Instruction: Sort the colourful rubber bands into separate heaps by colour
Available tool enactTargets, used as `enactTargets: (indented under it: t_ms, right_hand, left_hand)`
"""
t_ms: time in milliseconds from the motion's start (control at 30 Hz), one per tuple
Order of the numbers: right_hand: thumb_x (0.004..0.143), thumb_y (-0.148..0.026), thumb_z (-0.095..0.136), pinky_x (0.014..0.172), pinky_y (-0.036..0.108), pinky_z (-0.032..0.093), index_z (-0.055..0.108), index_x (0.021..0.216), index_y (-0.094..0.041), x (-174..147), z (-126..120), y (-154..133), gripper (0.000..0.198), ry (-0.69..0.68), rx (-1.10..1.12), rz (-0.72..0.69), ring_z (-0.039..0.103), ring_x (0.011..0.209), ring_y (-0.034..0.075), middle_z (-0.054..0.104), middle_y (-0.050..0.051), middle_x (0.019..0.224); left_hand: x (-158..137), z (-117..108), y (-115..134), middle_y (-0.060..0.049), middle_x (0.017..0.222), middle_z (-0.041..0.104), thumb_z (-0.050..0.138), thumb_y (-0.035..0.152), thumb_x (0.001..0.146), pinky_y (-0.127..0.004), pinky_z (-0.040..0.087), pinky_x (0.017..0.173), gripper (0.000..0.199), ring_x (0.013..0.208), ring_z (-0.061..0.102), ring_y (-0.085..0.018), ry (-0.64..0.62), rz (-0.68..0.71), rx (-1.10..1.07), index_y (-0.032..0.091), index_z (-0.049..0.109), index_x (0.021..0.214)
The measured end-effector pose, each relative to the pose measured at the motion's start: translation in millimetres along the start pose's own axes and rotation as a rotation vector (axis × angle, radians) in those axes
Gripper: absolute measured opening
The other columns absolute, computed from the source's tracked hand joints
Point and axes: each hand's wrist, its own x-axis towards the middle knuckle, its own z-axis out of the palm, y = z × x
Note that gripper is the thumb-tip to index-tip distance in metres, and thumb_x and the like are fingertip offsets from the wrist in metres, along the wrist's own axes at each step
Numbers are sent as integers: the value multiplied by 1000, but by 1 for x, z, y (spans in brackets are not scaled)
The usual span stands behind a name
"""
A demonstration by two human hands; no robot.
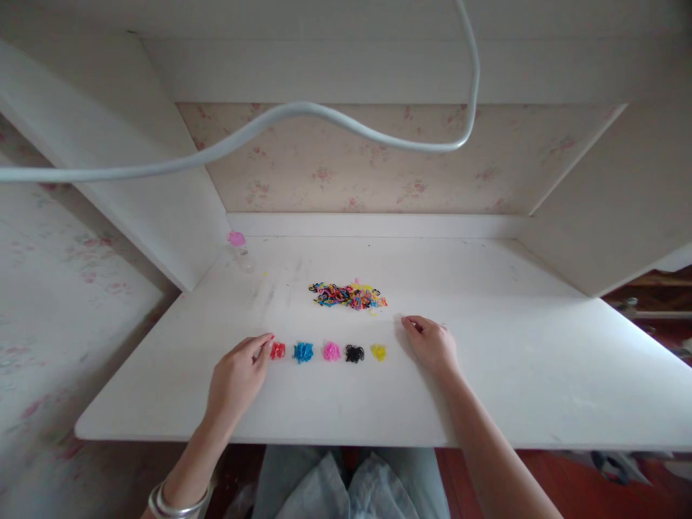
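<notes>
A mixed heap of small coloured rubber bands [349, 295] lies in the middle of the white desk [530, 360]. In front of it runs a row of sorted little piles: red [277, 351], blue [303, 352], pink [331, 352], black [355, 353] and yellow [378, 352]. My left hand [238, 375] rests on the desk with its fingertips at the red pile. My right hand [432, 342] lies flat to the right of the yellow pile, fingers curled slightly, holding nothing visible.
A small clear bottle with a pink cap [238, 249] stands at the back left by the desk's side panel. A white cable [303, 112] hangs across the upper view. White side panels and a floral back wall enclose the desk.
</notes>
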Motion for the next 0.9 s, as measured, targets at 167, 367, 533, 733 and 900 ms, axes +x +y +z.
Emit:
enactTargets:
  t_ms: [167, 367, 533, 733, 900]
  right_hand:
    - [86, -51, 43, 64, 26, 39, 73, 93, -30, 1, 0, 0, 37, 5, 7, 22, 62, 76, 17, 71, 0, 82]
    - [87, -49, 44, 67, 26, 40, 73, 93, -29, 1, 2, 1, 35, 18, 3, 16, 62, 75, 17, 71, 0, 82]
    - [88, -45, 45, 63, 25, 38, 72, 93, -30, -2, 2, -5, 32, 40, -59, -75, 62, 77, 16, 70, 0, 90]
    - [90, -39, 46, 59, 23, 34, 69, 99, -32, -1, 9, -28, 26, 6, -102, -198, 59, 73, 13, 67, -2, 88]
    - [90, -39, 48, 62, 22, 35, 69, 99, -32, 2, 22, -44, 24, -39, -67, -307, 59, 76, 12, 66, -2, 95]
  left_hand:
    - [-5, 4, -6, 2, 110, 69, 44, 39, 90, -24, 47, 74, 31, 83, 66, -14, 47, 11, 109, 25, 66, 107]
    - [-3, 8, -12, 1, 105, 71, 46, 44, 88, -22, 47, 71, 33, 76, 66, -13, 10, -3, 27, 25, 68, 103]
    - [-5, 7, -21, -2, 95, 73, 48, 50, 85, -23, 47, 68, 38, 68, 62, -13, 101, -87, -142, 22, 70, 97]
    - [-9, 11, -31, -2, 88, 71, 54, 56, 79, -24, 48, 67, 41, 70, 62, -14, 193, -366, -375, 21, 68, 95]
    - [-6, 14, -33, -2, 89, 70, 54, 55, 79, -25, 47, 74, 38, 76, 62, -15, 161, -320, -383, 22, 68, 92]
